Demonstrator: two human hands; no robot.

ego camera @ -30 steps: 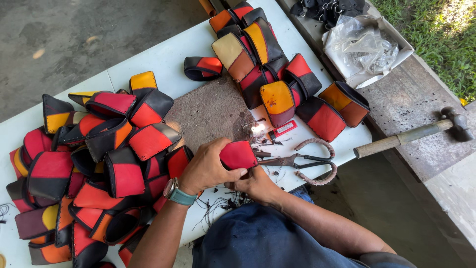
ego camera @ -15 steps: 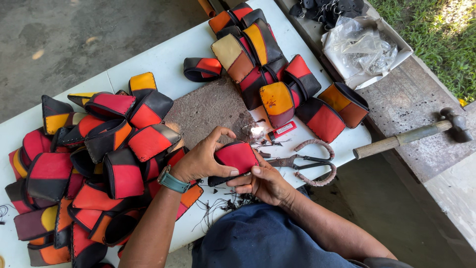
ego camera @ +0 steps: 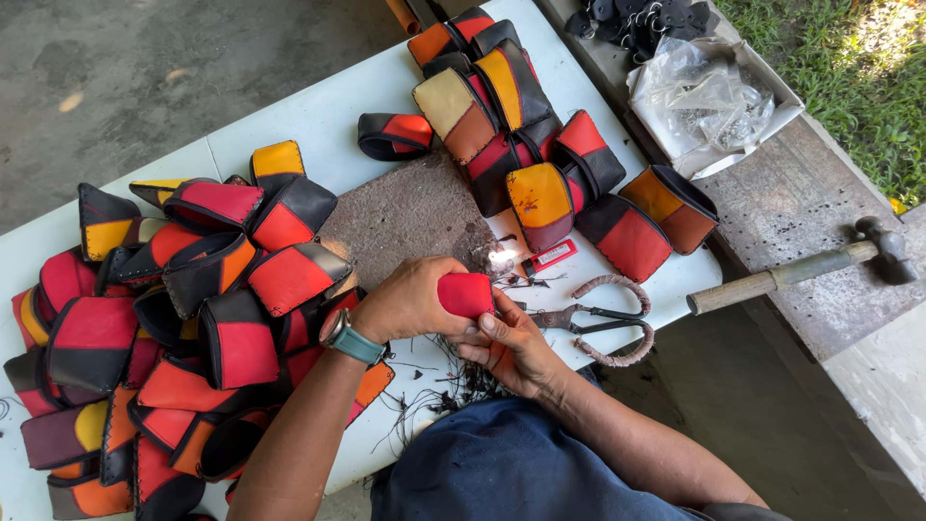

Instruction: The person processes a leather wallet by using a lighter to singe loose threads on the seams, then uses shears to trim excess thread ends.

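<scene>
A small red pouch (ego camera: 466, 294) sits at the near edge of the white table (ego camera: 328, 125), gripped between both hands. The left hand (ego camera: 410, 301) wraps it from the left, fingers curled and pressed together over its top. The right hand (ego camera: 511, 342) pinches it from below, thumb against its side. Just to the right lie scissors (ego camera: 593, 320) with cord-wrapped handles and a small flat red packet (ego camera: 550, 257). A grey stone slab (ego camera: 410, 212) lies behind. Red, orange and black pouches (ego camera: 193, 328) are heaped to the left. A hammer (ego camera: 801, 270) rests on the bench, and a clear plastic bag (ego camera: 704, 96) in an open box lies farther back.
</scene>
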